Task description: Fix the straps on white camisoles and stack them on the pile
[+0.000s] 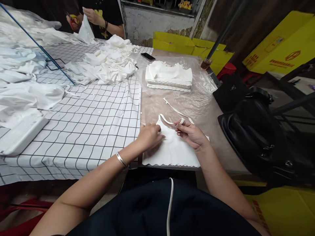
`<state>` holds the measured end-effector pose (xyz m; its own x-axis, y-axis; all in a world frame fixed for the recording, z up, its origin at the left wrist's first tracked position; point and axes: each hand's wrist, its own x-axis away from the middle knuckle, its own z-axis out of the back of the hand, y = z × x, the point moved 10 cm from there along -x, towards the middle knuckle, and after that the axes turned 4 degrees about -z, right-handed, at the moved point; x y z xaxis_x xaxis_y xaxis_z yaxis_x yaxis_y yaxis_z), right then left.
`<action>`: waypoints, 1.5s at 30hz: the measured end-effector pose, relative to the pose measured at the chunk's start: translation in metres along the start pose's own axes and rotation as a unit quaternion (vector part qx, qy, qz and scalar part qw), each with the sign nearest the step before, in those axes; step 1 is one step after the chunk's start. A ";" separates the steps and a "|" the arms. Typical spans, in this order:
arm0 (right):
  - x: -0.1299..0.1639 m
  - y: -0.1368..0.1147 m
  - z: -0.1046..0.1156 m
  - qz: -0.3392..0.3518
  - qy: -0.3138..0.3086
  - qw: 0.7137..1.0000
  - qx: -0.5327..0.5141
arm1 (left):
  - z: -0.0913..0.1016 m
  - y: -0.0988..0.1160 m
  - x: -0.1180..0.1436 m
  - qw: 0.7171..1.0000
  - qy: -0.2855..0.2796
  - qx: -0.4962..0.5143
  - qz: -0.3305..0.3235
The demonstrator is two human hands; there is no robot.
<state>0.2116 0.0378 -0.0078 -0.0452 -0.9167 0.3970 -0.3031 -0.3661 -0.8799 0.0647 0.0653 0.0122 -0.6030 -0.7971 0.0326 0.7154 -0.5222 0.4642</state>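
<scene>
A white camisole (174,150) with a scalloped hem lies flat at the table's front edge, hem toward me. Its thin white straps (175,108) run loosely away from the top. My left hand (149,136) rests on the camisole's upper left, with a silver bangle at the wrist. Its fingers are curled, and what they hold, if anything, is hidden. My right hand (190,133) is closed in a pinch on a strap, just above the camisole's top right. Beyond both hands sits a stack of folded white garments (168,77) on clear plastic.
Heaps of white garments (105,62) cover the checked cloth (98,111) on the left, near a white box-like device (24,134). A phone (148,56) lies at the back. Black bags (256,131) stand right. Across the table, a person (103,19) holds red-handled scissors and white fabric.
</scene>
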 end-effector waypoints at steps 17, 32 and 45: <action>-0.007 -0.004 -0.013 0.137 0.018 0.966 0.219 | -0.022 -0.006 0.005 0.995 0.016 0.091 0.026; -0.001 0.003 -0.032 0.212 -0.055 0.902 0.372 | -0.023 -0.009 0.004 0.990 0.019 0.132 0.038; 0.014 -0.004 -0.043 0.313 -0.018 0.847 0.430 | -0.020 -0.009 0.006 0.986 0.027 0.159 0.049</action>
<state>0.1709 0.0334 0.0127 0.0928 -0.9730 -0.2114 0.5761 0.2256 -0.7856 0.0613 0.0592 -0.0092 -0.5109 -0.8583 0.0485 0.6172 -0.3269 0.7157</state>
